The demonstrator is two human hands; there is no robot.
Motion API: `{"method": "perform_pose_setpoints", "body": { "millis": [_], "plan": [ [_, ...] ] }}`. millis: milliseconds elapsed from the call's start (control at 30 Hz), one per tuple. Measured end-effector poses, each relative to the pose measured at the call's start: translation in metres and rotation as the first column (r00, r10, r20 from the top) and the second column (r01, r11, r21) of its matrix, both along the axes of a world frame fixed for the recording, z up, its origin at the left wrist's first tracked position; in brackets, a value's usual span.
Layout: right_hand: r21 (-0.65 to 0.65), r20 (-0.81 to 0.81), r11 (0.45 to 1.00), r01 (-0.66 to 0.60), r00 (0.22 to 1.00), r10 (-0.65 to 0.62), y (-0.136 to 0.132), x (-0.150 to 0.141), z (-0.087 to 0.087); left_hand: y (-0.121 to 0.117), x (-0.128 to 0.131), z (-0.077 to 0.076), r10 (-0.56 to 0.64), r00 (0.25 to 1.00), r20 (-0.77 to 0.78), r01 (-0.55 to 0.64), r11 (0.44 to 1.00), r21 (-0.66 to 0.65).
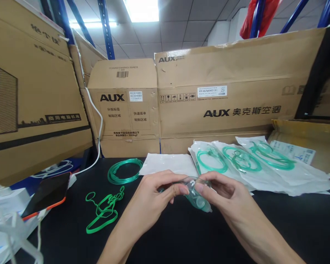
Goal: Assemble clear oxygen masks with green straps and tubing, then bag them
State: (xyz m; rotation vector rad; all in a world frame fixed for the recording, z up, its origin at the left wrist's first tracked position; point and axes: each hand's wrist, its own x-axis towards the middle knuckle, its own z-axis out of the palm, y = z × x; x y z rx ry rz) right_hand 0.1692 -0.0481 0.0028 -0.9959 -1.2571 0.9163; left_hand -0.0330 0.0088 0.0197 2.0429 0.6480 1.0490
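The left hand (161, 192) and the right hand (225, 190) are both busy with one small thing, a see-through green mask (199, 201). The mask is up in the middle, between the two hands, over the black table (159, 244). The left hand pinches one side of it, with the thumb bent over the near side. The right hand pinches the other side in the same way. The two hands are close, but they do not touch each other. The fingers hide part of the mask. Its round bit and its little tip show below the thumbs.

To the left, a stretchy green strap (100, 227) lies in a loose tangle on the table. Just behind it is a green tube (121, 180), wound up in a ring. A flat white packet (167, 164) lies behind the hands. To the right, clear and white bags (280, 181) with green tubes inside lie partly on top of each other.

A phone (48, 194) with an orange edge is far to the left. Big brown boxes (236, 80) stand at the back.
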Motion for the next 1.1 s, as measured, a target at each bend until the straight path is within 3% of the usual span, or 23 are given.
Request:
{"method": "perform_pose_setpoints", "body": {
  "millis": [167, 433, 800, 967, 1100],
  "plan": [
    [0.076, -0.003, 0.991, 0.106, 0.994, -0.106, 0.002, -0.007, -0.005, -0.001, -0.003, 0.003, 0.06, 0.995, -0.083, -0.055, 0.997, 0.063],
    [0.121, 0.122, 0.992, 0.043, 0.991, -0.058, -0.001, 0.005, 0.0, -0.01, -0.001, 0.008, 0.096, 0.988, -0.119, -0.088, 0.994, 0.066],
    [-0.052, 0.161, 0.978, -0.2, 0.965, 0.206, -0.004, 0.018, 0.011, -0.011, -0.003, 0.009, 0.137, 0.965, -0.222, -0.12, 0.989, 0.085],
    [-0.066, 0.186, 0.967, -0.246, 0.949, 0.254, -0.004, 0.017, 0.011, -0.01, -0.005, 0.006, 0.109, 0.968, -0.227, -0.11, 0.994, 0.007],
    [-0.06, 0.094, 0.952, -0.299, 0.948, 0.304, -0.004, 0.013, 0.005, -0.01, 0.0, 0.004, 0.077, 0.98, -0.186, -0.089, 0.994, -0.058]
  ]
}}
